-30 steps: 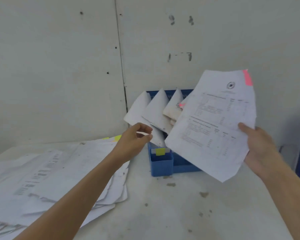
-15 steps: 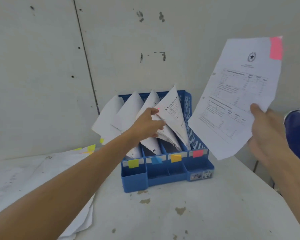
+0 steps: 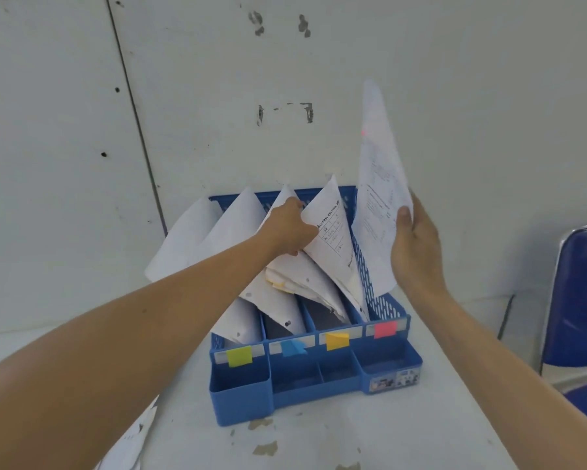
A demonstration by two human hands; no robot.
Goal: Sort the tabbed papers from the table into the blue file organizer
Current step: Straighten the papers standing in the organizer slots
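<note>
Right of centre, right grip (image 3: 417, 245) pinches the paper (image 3: 380, 184) edge-on above the organizer (image 3: 387, 364), over its pink label (image 3: 385, 329), ready to slide down; left grip (image 3: 288, 228) curls round filed sheets (image 3: 332, 232), holding them leftward, likely to open room.

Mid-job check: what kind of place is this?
Probably a plain office or filing room: a blue file organizer with colour-tabbed slots, a scuffed white table against a bare wall, and a blue chair.

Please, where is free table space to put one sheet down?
Bare table lies in front of the blue organizer, and to its right, before the blue chair. Crowded: the slots, where the left hand holds filed sheets and the right hand holds a paper.
</note>
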